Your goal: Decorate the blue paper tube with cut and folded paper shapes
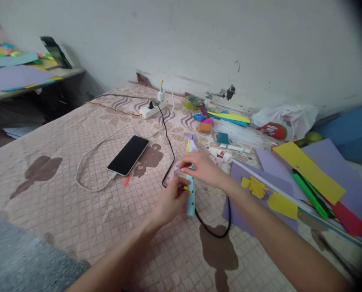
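Observation:
A light blue paper strip [190,207] with dark dots lies on the tablecloth, its far end topped by purple and yellow paper pieces [191,142]. My left hand [172,198] is beside the strip with thumb and fingers closed, and a small yellow paper piece [186,188] shows at its fingertips. Across the strip reaches my right hand [203,167], its fingertips pinched together just above the left hand. What those right fingertips hold, if anything, is too small to make out. Beyond it lies a glue gun [220,155].
A phone [128,155] on a white cable lies left, with a power strip [153,108] behind. A black cord [213,234] loops under the work. Coloured paper [309,172], yellow cut-outs [256,187] and a green cutter [310,194] lie right. Tape rolls [192,102] and a plastic bag [284,121] stand near the wall.

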Motion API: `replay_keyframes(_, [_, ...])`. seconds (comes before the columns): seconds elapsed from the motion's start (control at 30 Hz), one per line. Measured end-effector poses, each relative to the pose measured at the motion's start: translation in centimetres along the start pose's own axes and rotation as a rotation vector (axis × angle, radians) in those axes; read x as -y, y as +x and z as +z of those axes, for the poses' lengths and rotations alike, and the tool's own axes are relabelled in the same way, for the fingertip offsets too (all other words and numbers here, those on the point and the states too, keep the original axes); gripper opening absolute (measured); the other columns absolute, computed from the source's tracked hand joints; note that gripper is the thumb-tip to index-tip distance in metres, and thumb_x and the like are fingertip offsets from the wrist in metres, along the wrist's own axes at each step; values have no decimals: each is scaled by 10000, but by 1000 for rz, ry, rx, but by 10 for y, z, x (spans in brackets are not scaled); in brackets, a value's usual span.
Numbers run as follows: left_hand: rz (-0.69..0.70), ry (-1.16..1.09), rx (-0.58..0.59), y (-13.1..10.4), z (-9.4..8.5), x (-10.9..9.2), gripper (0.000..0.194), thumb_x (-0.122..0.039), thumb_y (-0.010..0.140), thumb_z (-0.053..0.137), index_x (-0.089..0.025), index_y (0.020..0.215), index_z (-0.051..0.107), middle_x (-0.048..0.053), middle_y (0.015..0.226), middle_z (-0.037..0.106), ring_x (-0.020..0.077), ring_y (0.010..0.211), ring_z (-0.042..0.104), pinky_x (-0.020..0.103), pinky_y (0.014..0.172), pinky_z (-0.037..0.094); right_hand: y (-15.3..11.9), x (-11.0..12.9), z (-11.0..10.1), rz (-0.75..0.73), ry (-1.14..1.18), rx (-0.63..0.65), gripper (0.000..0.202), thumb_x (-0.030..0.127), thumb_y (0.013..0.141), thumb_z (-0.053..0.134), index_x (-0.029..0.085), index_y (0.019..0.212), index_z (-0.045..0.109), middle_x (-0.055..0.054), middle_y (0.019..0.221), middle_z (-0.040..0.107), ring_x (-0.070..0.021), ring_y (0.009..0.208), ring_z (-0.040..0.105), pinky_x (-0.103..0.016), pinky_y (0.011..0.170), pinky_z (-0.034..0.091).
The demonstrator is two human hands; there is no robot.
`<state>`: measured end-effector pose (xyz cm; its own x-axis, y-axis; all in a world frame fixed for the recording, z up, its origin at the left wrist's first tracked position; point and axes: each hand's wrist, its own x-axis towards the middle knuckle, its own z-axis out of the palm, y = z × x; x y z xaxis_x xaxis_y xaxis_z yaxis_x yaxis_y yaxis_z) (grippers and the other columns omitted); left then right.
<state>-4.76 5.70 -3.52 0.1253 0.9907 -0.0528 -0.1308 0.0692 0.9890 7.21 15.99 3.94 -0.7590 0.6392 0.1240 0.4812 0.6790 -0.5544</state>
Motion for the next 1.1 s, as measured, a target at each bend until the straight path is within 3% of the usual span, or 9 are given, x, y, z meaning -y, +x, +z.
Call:
replay_keyframes(0.1, [-26, 115, -39, -4, 6, 0, 169, -102, 791, 454, -172, 944, 461, 10, 807, 515, 112, 682, 481, 254, 612, 390, 14, 4, 5, -174, -161, 139, 162, 40, 780, 585, 180, 832, 648, -49, 912, 596, -197, 970, 491, -335, 845, 399])
replay_keyframes(0.27, [-67, 200, -41, -8, 10, 2, 193, -118, 813, 442, -174, 997, 454, -18, 714, 475, 108, 595, 425, 245, 544, 342, 25, 2, 12, -240, -278, 292, 205, 11, 780, 582, 184, 868, 646, -69, 988, 568, -219, 1024, 452, -363, 860, 395])
replay_keyframes(0.47, [-62, 191, -46, -7, 9, 9, 207, -132, 822, 446, -183, 1022, 457, 1, 764, 501, 114, 624, 446, 247, 557, 348, 29, -12, 19, -239, -308, 297, 157, 53, 804, 597, 172, 904, 611, -73, 980, 564, -221, 1023, 441, -357, 848, 383])
replay_keyframes(0.63, [-87, 116, -31, -4, 9, 9, 200, -124, 813, 434, -178, 1005, 446, 0, 762, 495, 113, 625, 443, 247, 556, 348, 31, -20, 20, -262, -248, 273, 102, 81, 809, 605, 173, 772, 583, -50, 901, 564, -206, 978, 447, -342, 842, 369])
replay_keyframes(0.87, [-50, -66, -96, 2, 7, 6, 172, -119, 771, 493, -184, 912, 418, 22, 884, 496, 120, 753, 492, 259, 658, 397, 23, -8, -6, -214, 25, 218, 100, 129, 863, 539, 184, 788, 575, -14, 821, 576, -167, 888, 494, -304, 805, 381])
replay_keyframes(1.1, [-46, -158, -93, 6, 3, -2, 179, -139, 772, 525, -178, 926, 443, 34, 913, 540, 129, 810, 538, 282, 730, 421, 9, 1, -37, -253, 24, 437, 98, 209, 873, 546, 186, 782, 575, -20, 834, 556, -187, 911, 472, -330, 827, 356])
